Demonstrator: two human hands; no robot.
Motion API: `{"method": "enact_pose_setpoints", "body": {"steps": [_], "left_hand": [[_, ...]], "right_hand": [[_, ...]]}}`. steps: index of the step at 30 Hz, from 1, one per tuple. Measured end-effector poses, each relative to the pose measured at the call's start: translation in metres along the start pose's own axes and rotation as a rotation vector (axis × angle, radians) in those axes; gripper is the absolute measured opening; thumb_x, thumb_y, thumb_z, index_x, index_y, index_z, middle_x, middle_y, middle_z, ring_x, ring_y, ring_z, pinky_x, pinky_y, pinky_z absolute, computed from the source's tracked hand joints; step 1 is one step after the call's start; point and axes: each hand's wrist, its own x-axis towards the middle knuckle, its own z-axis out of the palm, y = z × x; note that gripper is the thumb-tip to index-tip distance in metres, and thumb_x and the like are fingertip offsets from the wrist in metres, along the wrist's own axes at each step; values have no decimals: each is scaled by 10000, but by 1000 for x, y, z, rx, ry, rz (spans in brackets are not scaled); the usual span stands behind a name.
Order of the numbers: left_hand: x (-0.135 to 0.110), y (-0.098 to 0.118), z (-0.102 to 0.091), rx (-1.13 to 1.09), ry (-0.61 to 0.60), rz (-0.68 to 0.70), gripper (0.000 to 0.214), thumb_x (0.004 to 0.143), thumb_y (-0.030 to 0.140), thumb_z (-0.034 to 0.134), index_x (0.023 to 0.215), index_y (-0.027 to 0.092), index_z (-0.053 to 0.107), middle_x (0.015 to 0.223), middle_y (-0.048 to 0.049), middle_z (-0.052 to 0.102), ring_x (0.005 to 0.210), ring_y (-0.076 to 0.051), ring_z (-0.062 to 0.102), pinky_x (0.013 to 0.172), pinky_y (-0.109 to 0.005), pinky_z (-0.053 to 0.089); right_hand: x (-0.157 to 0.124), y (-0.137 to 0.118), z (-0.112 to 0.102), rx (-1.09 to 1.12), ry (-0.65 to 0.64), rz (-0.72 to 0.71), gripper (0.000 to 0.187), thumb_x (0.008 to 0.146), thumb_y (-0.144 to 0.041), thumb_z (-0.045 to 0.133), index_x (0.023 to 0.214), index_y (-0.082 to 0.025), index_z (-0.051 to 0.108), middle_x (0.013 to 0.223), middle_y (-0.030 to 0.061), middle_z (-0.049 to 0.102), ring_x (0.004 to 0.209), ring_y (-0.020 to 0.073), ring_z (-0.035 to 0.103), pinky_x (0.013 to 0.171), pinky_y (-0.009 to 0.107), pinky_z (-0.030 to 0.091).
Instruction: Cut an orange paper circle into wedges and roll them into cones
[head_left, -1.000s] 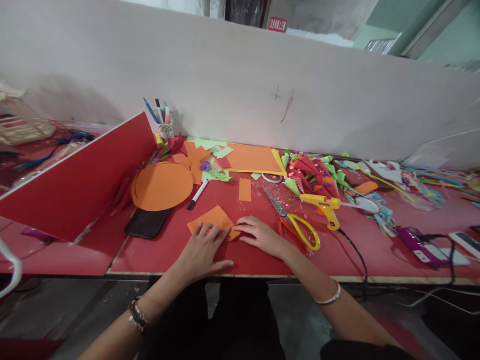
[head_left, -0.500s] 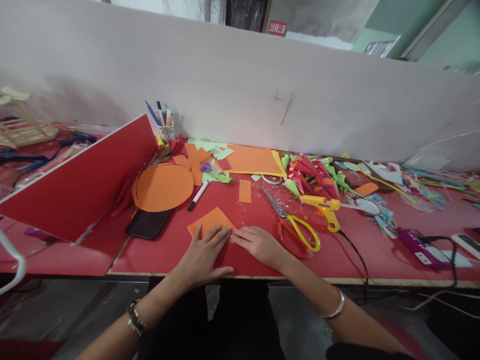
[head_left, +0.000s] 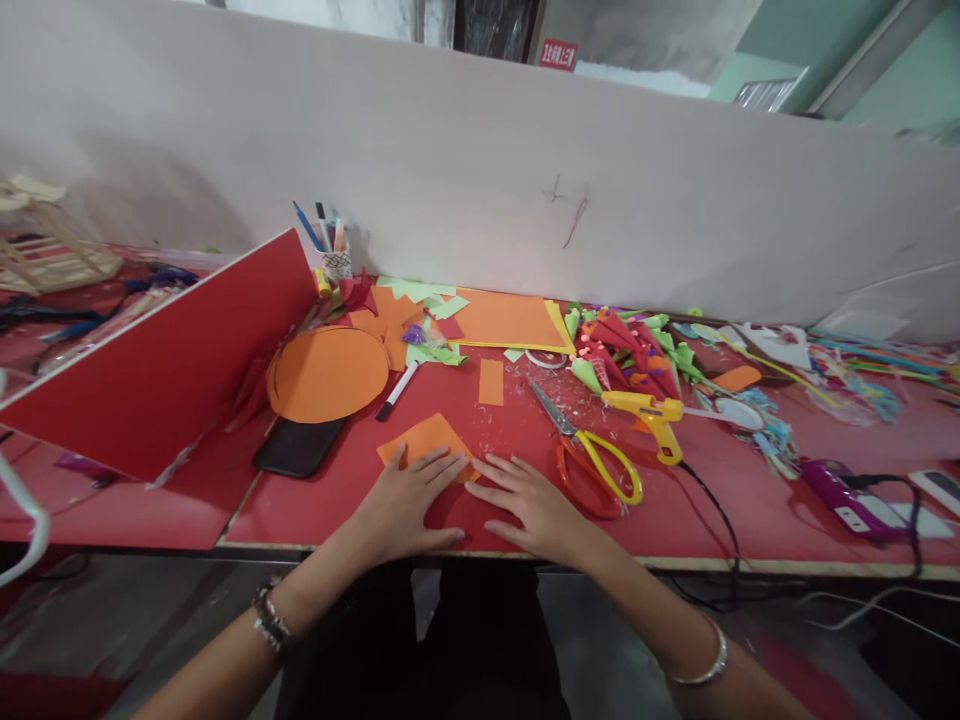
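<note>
Both spread — left hand (head_left: 403, 505) partly on orange paper (head_left: 427, 438), right hand (head_left: 536, 508) at its edge.

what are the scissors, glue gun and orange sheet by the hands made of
Scissors: shiny grey blades, likely metal; smooth red and yellow handles, probably plastic. Glue gun: evenly yellow, moulded look, likely plastic. Orange sheet: matte, flat, straight-edged, perhaps paper or thin foam.
</note>
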Motion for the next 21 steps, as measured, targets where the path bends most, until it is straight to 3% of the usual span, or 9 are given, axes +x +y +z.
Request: {"method": "enact_pose_setpoints", "body": {"steps": [7,11,16,21], "left_hand": [[-17,-29,-14,117,37,-89,714,754,628,413,1357,276,267,1448,-43,238,1327,-292,143,1048,-507,117],[-38,-38,-13,123,8,-80,706,772,614,402,1371,285,224,1445,-47,246,1286,-282,254,1018,-448,241],[-51,-21,-11,162,16,-119,710,737,553,518,1350,281,283,1357,-83,380,1186,-294,382,955,-433,336],[-51,2,-11,202,-25,-84,490,799,355,528,1263,239,422,1131,-87,524,971,-226,532,824,-357,439]], "right_hand": [[8,-6,2,46,115,62,334,841,-382,488,1140,-259,568,1262,53,503,1169,221,425,994,412,320],[18,-15,4,32,173,151,234,815,-313,539,1011,-208,610,1177,89,526,1088,221,474,917,374,407],[24,-23,4,-44,203,196,241,776,-289,581,989,-174,584,1246,109,465,1136,262,415,919,415,403],[18,-29,4,-56,151,151,428,809,-363,511,1182,-154,492,1270,103,462,1162,241,392,972,404,344]]}}
